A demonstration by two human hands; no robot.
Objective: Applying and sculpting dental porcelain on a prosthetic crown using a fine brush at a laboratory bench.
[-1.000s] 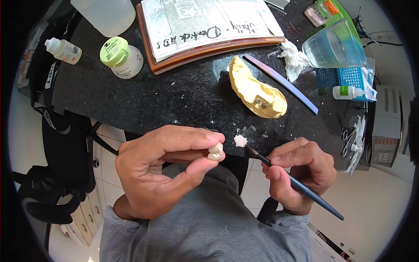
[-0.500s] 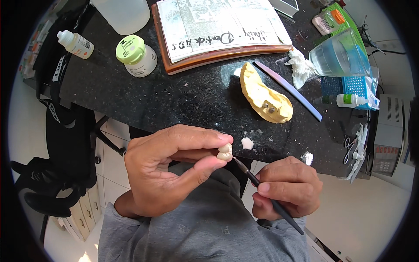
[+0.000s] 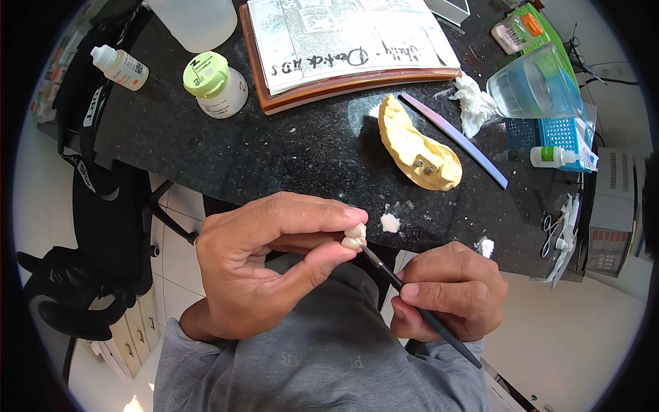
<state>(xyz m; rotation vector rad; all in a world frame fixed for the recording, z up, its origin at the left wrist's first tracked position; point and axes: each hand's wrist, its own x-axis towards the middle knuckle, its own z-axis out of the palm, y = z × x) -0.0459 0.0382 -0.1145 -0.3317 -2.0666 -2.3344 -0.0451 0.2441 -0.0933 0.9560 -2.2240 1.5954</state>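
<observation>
Between thumb and fingers, my left hand (image 3: 264, 257) pinches a small cream dental crown piece (image 3: 354, 236) shaped like two joined teeth. My right hand (image 3: 453, 292) grips a dark, slim brush (image 3: 429, 319) like a pen, and its tip meets the lower right side of the crown piece. Beyond the hands, a yellow dental plaster model (image 3: 419, 154) with two metal posts lies on the black speckled worktop (image 3: 288, 165). A small white patch of material (image 3: 390, 222) is on the worktop just past my left fingertips.
A purple-blue nail file (image 3: 456, 141) lies right of the model. Crumpled tissue (image 3: 473, 103), a glass of liquid (image 3: 535, 86) and scissors (image 3: 549, 233) are to the right. A green-lidded jar (image 3: 216, 86), dropper bottle (image 3: 120, 69) and paper-covered wooden board (image 3: 357, 79) stand farther back.
The brush tip has moved left and slightly up, from just beside the crown piece to touching it. My left hand has barely moved.
</observation>
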